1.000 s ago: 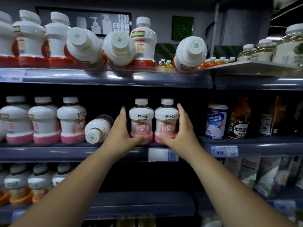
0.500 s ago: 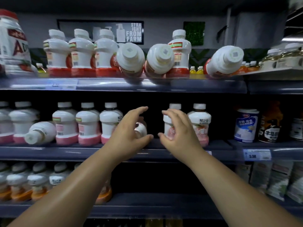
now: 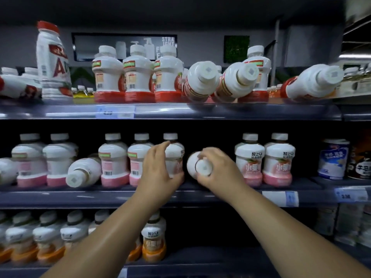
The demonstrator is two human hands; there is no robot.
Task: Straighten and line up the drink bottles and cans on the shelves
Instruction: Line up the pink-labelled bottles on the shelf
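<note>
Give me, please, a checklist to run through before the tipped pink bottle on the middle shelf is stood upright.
1. Right hand grips the tipped bottle near its cap: ok.
2. Left hand holds the upright neighbour: ok.
3. Room between that neighbour and the pair of pink bottles to the right: ok.
4. Middle shelf bare under the tipped bottle: cannot tell, the right hand hides it.
5. Rest of the row upright: not ok, a second tipped bottle lies further left.
</note>
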